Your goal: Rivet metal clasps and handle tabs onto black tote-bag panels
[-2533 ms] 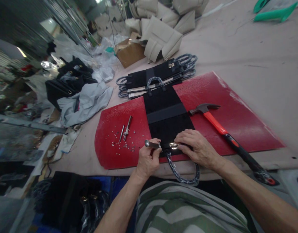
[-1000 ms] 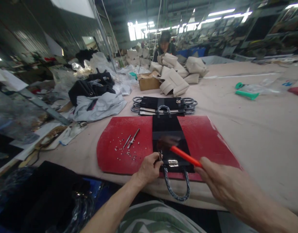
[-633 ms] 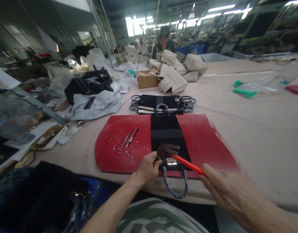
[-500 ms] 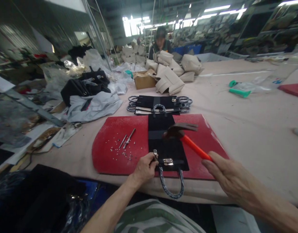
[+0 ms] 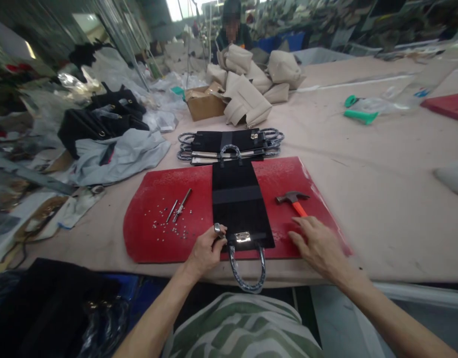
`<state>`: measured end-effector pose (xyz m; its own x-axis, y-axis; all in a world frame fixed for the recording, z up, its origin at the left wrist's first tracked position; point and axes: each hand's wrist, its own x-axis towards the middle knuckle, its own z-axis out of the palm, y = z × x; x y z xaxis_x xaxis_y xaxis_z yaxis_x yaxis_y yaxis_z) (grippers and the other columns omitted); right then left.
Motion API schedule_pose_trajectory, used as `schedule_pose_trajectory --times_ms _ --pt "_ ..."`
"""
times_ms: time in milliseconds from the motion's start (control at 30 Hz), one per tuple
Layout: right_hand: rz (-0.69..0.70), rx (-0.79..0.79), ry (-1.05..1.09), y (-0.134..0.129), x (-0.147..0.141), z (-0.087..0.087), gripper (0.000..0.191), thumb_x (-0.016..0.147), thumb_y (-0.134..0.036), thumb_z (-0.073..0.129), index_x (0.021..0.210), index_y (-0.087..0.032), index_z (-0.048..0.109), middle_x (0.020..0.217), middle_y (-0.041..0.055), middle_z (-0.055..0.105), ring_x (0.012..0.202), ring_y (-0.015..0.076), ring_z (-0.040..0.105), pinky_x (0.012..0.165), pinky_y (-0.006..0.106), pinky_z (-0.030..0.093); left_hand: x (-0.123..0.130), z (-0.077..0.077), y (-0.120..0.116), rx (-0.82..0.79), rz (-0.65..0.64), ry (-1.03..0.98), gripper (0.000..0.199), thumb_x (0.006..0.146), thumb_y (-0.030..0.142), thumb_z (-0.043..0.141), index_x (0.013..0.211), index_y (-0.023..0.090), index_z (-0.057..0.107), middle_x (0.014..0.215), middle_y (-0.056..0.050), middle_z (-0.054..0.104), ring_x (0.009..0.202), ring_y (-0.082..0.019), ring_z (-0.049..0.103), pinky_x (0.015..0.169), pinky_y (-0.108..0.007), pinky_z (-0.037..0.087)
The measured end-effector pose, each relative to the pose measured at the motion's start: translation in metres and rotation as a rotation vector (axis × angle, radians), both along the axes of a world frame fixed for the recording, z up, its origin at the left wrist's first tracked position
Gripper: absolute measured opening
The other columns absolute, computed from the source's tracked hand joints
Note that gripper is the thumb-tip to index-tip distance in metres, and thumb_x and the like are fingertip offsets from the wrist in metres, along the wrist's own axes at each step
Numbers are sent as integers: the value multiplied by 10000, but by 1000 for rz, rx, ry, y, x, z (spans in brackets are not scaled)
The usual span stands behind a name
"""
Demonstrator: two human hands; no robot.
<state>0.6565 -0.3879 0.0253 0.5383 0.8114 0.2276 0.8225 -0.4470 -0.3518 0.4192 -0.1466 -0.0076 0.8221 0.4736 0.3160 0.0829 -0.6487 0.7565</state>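
Observation:
A flat black bag panel lies across the red board. A silver clasp sits near its front edge, and a plastic-wrapped handle hangs over the table edge. My left hand is closed at the panel's front left corner, pinching a short shiny metal piece whose lower part is hidden by the fingers. To the right, a claw hammer with an orange handle rests on the board. My right hand is by the handle's end, fingers apart and not wrapped around it.
Two metal rods and several tiny studs lie on the board's left. Behind it are stacked black bag panels, a cardboard box and beige bags. A person is at the far side.
The hammer, gripped above the panel before, now lies on the red board's right side, and my right hand has loosened from it. The view has tilted down. My left hand still pinches the metal piece.

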Motion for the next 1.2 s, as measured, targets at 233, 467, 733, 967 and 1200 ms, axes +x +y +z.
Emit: schedule_pose_trajectory --times_ms 233,467,733,967,1200 --pt "1 26 45 30 -50 -32 244 909 -246 627 1131 -146 636 1021 115 631 958 282 559 799 388 383 -6 -9 -3 147 -62 -128 179 929 151 524 1055 186 646 1125 -113 745 1107 -216 710 989 -369 584" --pt "-30 98 89 35 -59 -37 231 888 -217 656 1112 -164 638 992 96 630 955 266 565 792 367 355 -11 -8 2 -184 196 -117 157 933 264 577 1022 171 667 1091 -111 760 1047 -236 732 947 -396 605" --pt "-34 171 82 49 -81 -40 216 877 -253 673 1072 -170 629 974 80 634 922 262 555 798 383 338 -22 -2 12 -352 212 -86 217 916 318 612 1039 165 706 1129 -114 754 1067 -250 722 990 -418 580" --pt "-8 222 130 50 -84 -35 232 862 -213 636 1093 -207 655 1066 71 630 1014 252 558 865 399 340 0 12 -9 -342 137 -161 182 905 276 610 1014 159 698 1102 -109 758 1061 -229 719 971 -382 595" --pt "28 221 190 50 -84 -35 187 853 -183 630 1024 -226 692 1094 66 624 1033 247 550 894 412 345 33 3 -24 -420 57 -135 135 878 233 625 987 173 677 1128 -110 750 1063 -233 718 890 -350 617"
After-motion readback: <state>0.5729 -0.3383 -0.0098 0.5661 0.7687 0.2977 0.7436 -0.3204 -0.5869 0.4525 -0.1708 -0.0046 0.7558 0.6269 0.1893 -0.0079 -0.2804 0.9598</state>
